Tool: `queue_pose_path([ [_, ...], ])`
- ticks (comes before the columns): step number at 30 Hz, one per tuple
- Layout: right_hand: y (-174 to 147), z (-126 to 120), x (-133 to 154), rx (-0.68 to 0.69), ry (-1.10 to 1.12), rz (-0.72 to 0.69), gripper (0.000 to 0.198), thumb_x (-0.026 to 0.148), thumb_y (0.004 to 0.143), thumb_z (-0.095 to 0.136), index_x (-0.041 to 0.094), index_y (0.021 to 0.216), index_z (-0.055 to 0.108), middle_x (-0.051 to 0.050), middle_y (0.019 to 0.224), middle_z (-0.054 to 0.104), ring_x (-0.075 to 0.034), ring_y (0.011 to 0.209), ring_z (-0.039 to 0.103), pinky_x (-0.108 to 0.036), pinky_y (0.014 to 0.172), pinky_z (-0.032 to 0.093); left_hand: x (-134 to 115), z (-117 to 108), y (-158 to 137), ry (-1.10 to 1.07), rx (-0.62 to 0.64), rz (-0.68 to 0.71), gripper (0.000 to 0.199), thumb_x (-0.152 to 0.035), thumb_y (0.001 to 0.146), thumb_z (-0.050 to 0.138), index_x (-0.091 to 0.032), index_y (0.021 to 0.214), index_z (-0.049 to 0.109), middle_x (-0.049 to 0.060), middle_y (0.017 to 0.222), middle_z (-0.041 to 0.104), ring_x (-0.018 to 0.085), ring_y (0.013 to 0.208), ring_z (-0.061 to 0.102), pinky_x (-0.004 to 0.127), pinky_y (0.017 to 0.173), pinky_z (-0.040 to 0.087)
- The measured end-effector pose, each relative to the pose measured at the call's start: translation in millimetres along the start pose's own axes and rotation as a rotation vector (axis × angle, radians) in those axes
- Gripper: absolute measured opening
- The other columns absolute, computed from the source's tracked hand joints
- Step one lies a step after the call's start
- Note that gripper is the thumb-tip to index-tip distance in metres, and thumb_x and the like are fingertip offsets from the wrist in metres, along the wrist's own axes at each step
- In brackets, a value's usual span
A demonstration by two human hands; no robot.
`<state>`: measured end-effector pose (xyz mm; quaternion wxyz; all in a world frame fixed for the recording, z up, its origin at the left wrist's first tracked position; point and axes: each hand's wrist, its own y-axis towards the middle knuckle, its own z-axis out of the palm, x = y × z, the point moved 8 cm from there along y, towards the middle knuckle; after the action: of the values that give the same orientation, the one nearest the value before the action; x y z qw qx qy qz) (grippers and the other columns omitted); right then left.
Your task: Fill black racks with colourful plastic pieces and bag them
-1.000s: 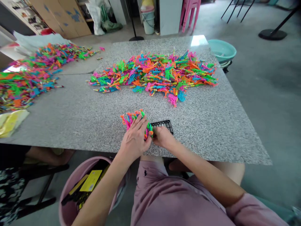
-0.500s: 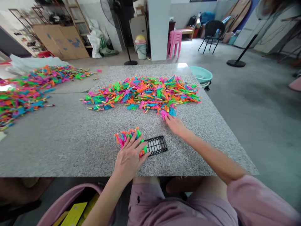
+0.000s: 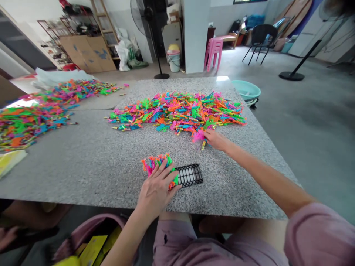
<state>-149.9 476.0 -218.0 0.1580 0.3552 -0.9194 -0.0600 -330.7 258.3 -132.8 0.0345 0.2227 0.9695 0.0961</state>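
Observation:
My left hand (image 3: pixel 156 184) lies with spread fingers over a row of small bright plastic toys (image 3: pixel 151 162) standing in the left part of a black lattice tray (image 3: pixel 191 175). The tray's right part shows bare slots. My right hand (image 3: pixel 217 140) is at the near edge of a large heap of the same toys (image 3: pixel 180 111), its fingertips pinched at a blue toy with a yellow banded end (image 3: pixel 204 144). Beside those fingertips is a pink toy (image 3: pixel 198 136). The toys' exact kind is too small to make out, and the pinching fingertips are partly hidden.
Another heap of toys (image 3: pixel 36 118) spreads over the left side of the speckled stone table (image 3: pixel 91 159). A yellow and white packet (image 3: pixel 11 160) lies at the left. Below the front edge stands a pink tub (image 3: pixel 83 225) with yellow packs. A turquoise basin (image 3: pixel 246 88) stands beyond the right edge.
My right hand has shifted slightly at the heap's near edge, and a blue toy with a yellow end now shows below its fingers. My left hand stays on the tray. The view has turned slightly left.

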Motion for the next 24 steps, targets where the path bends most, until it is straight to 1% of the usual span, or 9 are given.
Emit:
queue_pose_path([
  [2, -20, 0, -5, -0.103, 0.387, 0.149, 0.013, 0.021, 0.09, 0.052, 0.015, 0.099, 0.059, -0.008, 0.093, 0.065, -0.017, 0.078, 0.061, -0.028, 0.07, 0.048, 0, 0, 0, -0.004, -0.011, -0.005, 0.033, -0.037, 0.09, 0.063, -0.021, 0.118, 0.065, 0.007, 0.14, 0.058, 0.032, 0.14, 0.04, 0.054, 0.109, 0.044],
  [4, -40, 13, 3, -0.123, 0.785, 0.274, 0.02, 0.036, 0.086, 0.059, 0.017, 0.092, 0.058, -0.002, 0.077, 0.063, -0.015, 0.063, 0.056, -0.025, 0.058, 0.044, 0, 0, 0, -0.01, -0.017, -0.011, 0.033, -0.037, 0.09, 0.063, -0.021, 0.118, 0.065, 0.007, 0.139, 0.058, 0.032, 0.14, 0.04, 0.054, 0.11, 0.043],
  [6, -53, 27, 22, -0.121, 1.044, 0.352, 0.028, 0.045, 0.08, 0.064, 0.019, 0.083, 0.056, 0.003, 0.063, 0.056, -0.013, 0.053, 0.049, -0.024, 0.051, 0.039, 0, -1, 0, -0.022, -0.012, -0.013, 0.032, -0.037, 0.09, 0.063, -0.021, 0.118, 0.065, 0.008, 0.139, 0.059, 0.032, 0.14, 0.04, 0.053, 0.11, 0.043],
  [7, -57, 31, 32, -0.128, 1.101, 0.367, 0.03, 0.047, 0.077, 0.067, 0.019, 0.079, 0.055, 0.004, 0.06, 0.053, -0.012, 0.052, 0.047, -0.024, 0.051, 0.037, -1, -1, 1, -0.029, -0.004, -0.014, 0.032, -0.037, 0.09, 0.063, -0.021, 0.118, 0.066, 0.008, 0.139, 0.059, 0.031, 0.14, 0.04, 0.053, 0.111, 0.042],
  [9, -60, 34, 54, -0.161, 1.096, 0.357, 0.028, 0.042, 0.072, 0.07, 0.02, 0.078, 0.054, 0.004, 0.062, 0.052, -0.011, 0.054, 0.046, -0.024, 0.052, 0.037, -1, -2, 2, -0.044, 0.017, -0.016, 0.033, -0.037, 0.09, 0.063, -0.02, 0.118, 0.066, 0.008, 0.139, 0.058, 0.031, 0.142, 0.038, 0.051, 0.112, 0.041],
  [11, -56, 33, 77, -0.18, 1.014, 0.29, 0.023, 0.033, 0.069, 0.07, 0.019, 0.08, 0.055, 0.003, 0.069, 0.056, -0.012, 0.06, 0.05, -0.024, 0.057, 0.039, -2, -2, 2, -0.05, 0.033, -0.02, 0.033, -0.037, 0.091, 0.062, -0.02, 0.119, 0.065, 0.008, 0.14, 0.057, 0.03, 0.143, 0.037, 0.051, 0.114, 0.039],
  [16, -35, 49, 128, -0.148, 0.907, 0.17, 0.006, 0.015, 0.072, 0.064, 0.017, 0.074, 0.059, 0.001, 0.072, 0.062, -0.014, 0.067, 0.057, -0.024, 0.063, 0.042, -2, -3, 4, -0.031, 0.051, -0.028, 0.032, -0.037, 0.092, 0.061, -0.02, 0.118, 0.066, 0.007, 0.143, 0.055, 0.03, 0.145, 0.033, 0.051, 0.115, 0.038],
  [20, -17, 57, 150, -0.089, 0.773, 0.112, 0.011, 0.006, 0.071, 0.062, 0.016, 0.076, 0.063, -0.001, 0.072, 0.065, -0.015, 0.069, 0.059, -0.024, 0.066, 0.042, -2, -2, 4, -0.02, 0.056, -0.03, 0.032, -0.037, 0.093, 0.059, -0.023, 0.121, 0.064, 0.005, 0.146, 0.051, 0.03, 0.145, 0.031, 0.05, 0.113, 0.04],
  [24, -3, 56, 161, 0.025, 0.582, 0.099, 0.012, 0.01, 0.078, 0.059, 0.016, 0.085, 0.067, -0.005, 0.079, 0.07, -0.016, 0.071, 0.06, -0.024, 0.066, 0.04, -4, -2, 5, 0.001, 0.038, -0.047, 0.052, -0.037, 0.092, 0.06, -0.02, 0.14, 0.047, 0.008, 0.144, 0.053, 0.03, 0.143, 0.036, 0.05, 0.114, 0.039],
])
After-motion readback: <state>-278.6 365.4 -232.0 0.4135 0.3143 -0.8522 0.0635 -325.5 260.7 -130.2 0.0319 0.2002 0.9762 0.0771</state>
